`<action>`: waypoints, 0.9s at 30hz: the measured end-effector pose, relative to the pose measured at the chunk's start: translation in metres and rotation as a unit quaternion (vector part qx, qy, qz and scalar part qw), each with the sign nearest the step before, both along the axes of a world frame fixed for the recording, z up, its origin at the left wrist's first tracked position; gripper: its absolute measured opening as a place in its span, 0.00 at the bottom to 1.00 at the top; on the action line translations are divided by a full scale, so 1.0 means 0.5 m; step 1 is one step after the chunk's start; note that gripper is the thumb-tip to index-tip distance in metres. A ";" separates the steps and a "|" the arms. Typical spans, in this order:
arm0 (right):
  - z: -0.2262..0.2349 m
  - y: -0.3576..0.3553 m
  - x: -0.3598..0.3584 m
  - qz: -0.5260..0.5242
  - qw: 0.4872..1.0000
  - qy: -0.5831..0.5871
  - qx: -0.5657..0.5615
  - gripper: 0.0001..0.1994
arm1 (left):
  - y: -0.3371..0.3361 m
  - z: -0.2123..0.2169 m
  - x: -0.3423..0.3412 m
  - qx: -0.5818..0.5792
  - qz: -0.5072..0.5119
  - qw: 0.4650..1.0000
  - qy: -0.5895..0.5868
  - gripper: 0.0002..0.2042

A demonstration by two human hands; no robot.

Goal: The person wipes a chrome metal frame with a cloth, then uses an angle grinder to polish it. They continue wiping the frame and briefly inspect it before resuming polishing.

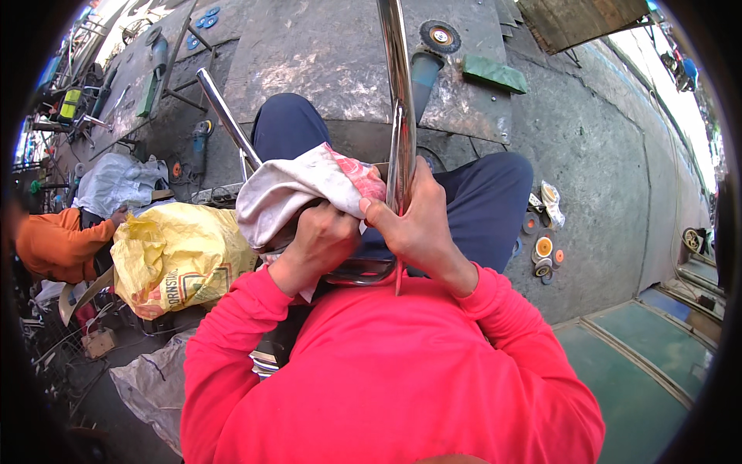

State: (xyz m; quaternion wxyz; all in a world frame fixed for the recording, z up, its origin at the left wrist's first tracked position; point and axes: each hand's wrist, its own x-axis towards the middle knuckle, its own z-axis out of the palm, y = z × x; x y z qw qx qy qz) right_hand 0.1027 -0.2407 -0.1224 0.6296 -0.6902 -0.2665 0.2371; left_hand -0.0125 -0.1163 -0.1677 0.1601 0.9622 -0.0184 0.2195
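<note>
A shiny bent metal tube frame stands between my knees, and its second leg leans at the left. My right hand is wrapped round the upright tube, thumb toward the left hand. My left hand is closed on a crumpled whitish cloth with a red patterned part, which lies against the tube and over my left thigh. The cloth hides part of the frame, and a lower curved piece of tube shows under my hands, near my lap.
Ahead lie an angle grinder with a flap disc and a green block. Another grinder is at left. Several discs sit at right. At left are a yellow sack and a person in orange.
</note>
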 end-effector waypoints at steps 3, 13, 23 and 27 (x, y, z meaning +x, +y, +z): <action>0.006 -0.006 0.001 0.007 1.000 0.000 -0.023 0.20 | 0.009 -0.001 -0.004 0.014 0.045 0.998 -0.031 0.13; 0.014 -0.004 0.001 0.007 0.999 -0.033 -0.018 0.21 | -0.005 -0.006 -0.002 -0.012 0.029 0.999 -0.030 0.10; -0.002 -0.007 0.000 -0.006 0.999 -0.038 -0.015 0.21 | -0.002 -0.007 0.002 0.005 0.003 1.000 -0.005 0.10; -0.006 -0.007 0.003 -0.005 1.000 0.012 -0.027 0.21 | 0.005 -0.003 0.004 -0.002 0.049 0.998 -0.046 0.10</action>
